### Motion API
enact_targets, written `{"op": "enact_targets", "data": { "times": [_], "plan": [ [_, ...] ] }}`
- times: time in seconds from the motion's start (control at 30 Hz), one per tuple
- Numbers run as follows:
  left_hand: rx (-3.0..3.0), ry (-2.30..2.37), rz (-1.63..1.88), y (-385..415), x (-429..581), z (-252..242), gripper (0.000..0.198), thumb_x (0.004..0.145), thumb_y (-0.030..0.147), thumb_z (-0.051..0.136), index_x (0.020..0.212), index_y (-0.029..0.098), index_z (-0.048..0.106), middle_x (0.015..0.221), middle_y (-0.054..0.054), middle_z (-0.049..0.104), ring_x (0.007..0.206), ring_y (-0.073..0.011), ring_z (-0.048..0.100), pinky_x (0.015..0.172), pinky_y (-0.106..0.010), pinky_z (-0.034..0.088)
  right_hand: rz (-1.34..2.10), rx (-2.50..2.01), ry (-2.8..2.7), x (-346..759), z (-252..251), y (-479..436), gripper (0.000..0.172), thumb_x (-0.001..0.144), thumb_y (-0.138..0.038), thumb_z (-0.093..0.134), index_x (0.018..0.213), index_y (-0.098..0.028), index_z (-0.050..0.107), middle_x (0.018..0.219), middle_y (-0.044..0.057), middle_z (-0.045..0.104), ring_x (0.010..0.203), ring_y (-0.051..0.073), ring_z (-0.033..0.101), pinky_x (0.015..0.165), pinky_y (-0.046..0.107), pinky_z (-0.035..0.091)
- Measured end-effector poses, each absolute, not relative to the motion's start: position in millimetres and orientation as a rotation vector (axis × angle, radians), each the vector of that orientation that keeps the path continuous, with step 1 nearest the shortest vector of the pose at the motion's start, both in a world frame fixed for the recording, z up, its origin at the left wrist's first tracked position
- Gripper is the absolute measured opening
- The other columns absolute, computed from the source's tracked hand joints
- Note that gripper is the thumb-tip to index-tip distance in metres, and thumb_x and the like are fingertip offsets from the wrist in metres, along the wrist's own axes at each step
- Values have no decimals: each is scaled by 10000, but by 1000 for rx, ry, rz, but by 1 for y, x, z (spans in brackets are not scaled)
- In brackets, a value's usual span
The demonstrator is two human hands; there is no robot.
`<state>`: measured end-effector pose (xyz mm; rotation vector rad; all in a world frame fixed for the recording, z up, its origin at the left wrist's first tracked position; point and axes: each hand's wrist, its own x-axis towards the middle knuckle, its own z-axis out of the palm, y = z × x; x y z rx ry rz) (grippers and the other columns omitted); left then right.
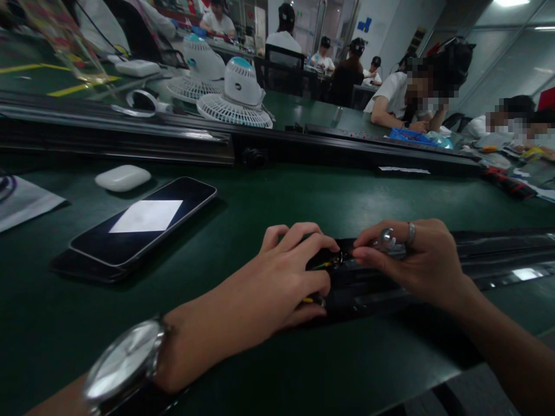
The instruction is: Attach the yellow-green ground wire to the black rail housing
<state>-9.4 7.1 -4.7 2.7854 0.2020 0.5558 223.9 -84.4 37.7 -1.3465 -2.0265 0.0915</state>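
My left hand [290, 277] grips the near end of a long black bar [489, 254], its fingers bent over the top and the thumb on the near side. Yellow and green wires [323, 265] show between those fingers at the bar's end. Against the same end, my right hand [427, 260] is closed, thumb and index finger pinched together close to the left fingertips. A small silver wrench [387, 237] with an open jaw sticks out of the right hand's grip. What lies right at the pinch is too small and dark to make out.
Left on the green table [243, 202] lie a phone [143, 222] and a white rounded case [122, 178]. Long black bars [277, 144] run across behind. Two white fans [236, 95] lie beyond them. Several people sit farther back, one person [403, 95] at the right.
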Motion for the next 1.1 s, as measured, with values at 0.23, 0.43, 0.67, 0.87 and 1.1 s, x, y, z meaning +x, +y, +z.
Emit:
{"op": "enact_targets", "data": {
  "times": [0.23,0.43,0.67,0.87,1.1],
  "plan": [
    [2730,193,514,6,-8,1,34,884,268,707,862,288,724,1419,-5,490,1376,-298,339,1054,-487,256,248,-1179,-2295,232,44,-82,55,991,-194,646,998,-187,701,866,8,739,742,122,661,687,238,468],
    [2729,211,428,6,-10,7,67,871,247,720,901,306,736,1456,-13,453,1404,-310,319,1066,-511,259,164,-1253,-2190,239,48,-83,30,957,-234,704,968,-208,715,810,-23,736,676,109,657,638,231,456],
    [2768,243,494,6,-11,2,151,856,353,753,993,304,713,1510,-43,420,1420,-335,293,1066,-550,265,79,-1418,-1976,230,46,-86,76,897,-235,775,846,-217,722,660,-55,730,531,95,658,531,193,462],
    [2843,233,625,5,-8,-2,158,872,387,732,908,234,722,1449,-86,488,1381,-349,344,1063,-545,271,67,-1454,-1906,223,44,-87,74,896,-213,767,837,-211,722,669,-42,744,541,105,679,523,186,477],
    [2868,207,604,4,-7,-3,158,910,376,685,890,222,717,1412,-89,519,1359,-339,368,1048,-531,278,90,-1433,-1926,220,40,-85,84,902,-258,765,844,-210,728,655,-29,735,500,111,649,492,201,465]
  ]
}}
